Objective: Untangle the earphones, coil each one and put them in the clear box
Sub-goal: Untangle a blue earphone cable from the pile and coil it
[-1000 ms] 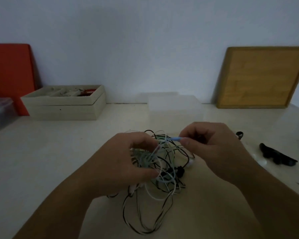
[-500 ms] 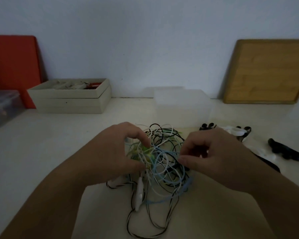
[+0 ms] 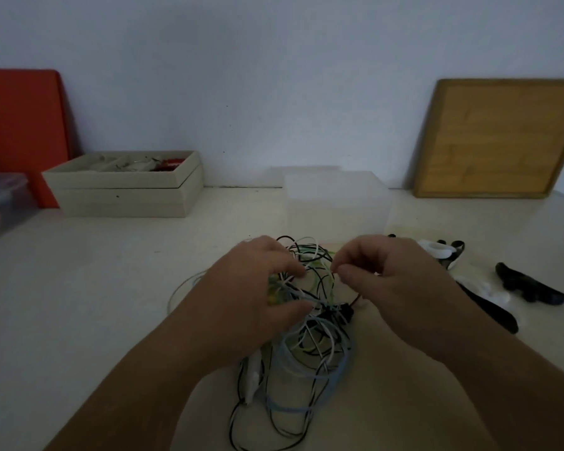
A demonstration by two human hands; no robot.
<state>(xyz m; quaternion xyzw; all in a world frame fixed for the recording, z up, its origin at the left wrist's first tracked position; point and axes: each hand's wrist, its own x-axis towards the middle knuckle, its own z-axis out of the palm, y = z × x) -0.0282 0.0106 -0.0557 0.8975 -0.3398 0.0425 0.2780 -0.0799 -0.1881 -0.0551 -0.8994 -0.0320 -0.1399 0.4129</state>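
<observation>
The tangled earphones [image 3: 310, 349] are located on the tabletop [image 3: 95, 288], midway along its near edge, with the clear box [image 3: 337, 203] just behind them toward the far edge. The left hand [image 3: 251, 294] is curled over the tangle's left side, several cords being gripped between thumb and fingers. The right hand [image 3: 394, 281] is closed, one thin cord being pinched between thumb and forefinger tips.

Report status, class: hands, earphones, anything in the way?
Left hand grips the earphones, right hand pinches one cable. All tangled, none coiled; clear box behind. Black objects at right, apart.
</observation>
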